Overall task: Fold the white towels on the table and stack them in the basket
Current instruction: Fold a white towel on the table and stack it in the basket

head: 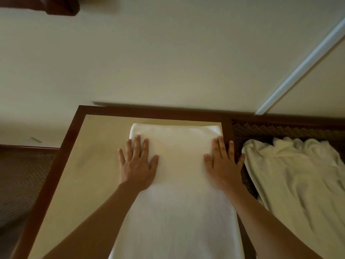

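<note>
A long white towel [179, 193], already folded into a narrow strip, runs from the near edge of the tabletop [97, 165] toward its far edge, lying along the right side. Both palms press flat on it, fingers straight: the left hand [137, 163] on its left margin, the right hand [223, 163] on its right, by the tabletop's dark rim. This looks like smoothing between folds; next probably folding it end over end. Another crumpled towel [291, 174] waits beyond the right edge.

towel [179, 193] near end beyond the bottom edge
</note>
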`<action>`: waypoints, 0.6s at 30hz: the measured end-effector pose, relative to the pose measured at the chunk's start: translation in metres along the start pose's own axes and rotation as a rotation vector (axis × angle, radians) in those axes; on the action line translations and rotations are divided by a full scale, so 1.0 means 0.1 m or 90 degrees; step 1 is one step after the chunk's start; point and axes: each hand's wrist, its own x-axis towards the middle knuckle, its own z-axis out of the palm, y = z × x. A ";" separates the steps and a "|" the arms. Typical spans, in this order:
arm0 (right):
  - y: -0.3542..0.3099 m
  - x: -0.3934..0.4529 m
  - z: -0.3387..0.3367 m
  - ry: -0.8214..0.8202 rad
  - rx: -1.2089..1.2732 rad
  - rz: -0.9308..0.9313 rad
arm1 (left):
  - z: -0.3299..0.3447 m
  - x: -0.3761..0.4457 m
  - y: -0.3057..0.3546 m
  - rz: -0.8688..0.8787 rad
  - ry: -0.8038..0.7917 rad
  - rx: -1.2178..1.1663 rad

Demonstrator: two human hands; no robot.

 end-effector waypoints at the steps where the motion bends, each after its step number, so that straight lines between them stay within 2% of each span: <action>1: -0.03 0.09 -0.03 -0.004 -0.004 0.001 | -0.03 0.11 -0.01 -0.001 0.000 -0.002; 9: -0.34 0.86 -0.23 0.010 -0.005 -0.022 | -0.23 1.02 -0.21 -0.007 0.012 0.016; 15: -0.59 1.46 -0.36 0.013 0.013 0.009 | -0.40 1.77 -0.32 0.016 0.059 0.039; 18: -0.65 1.65 -0.46 0.039 0.002 0.037 | -0.51 2.02 -0.30 0.016 0.049 0.066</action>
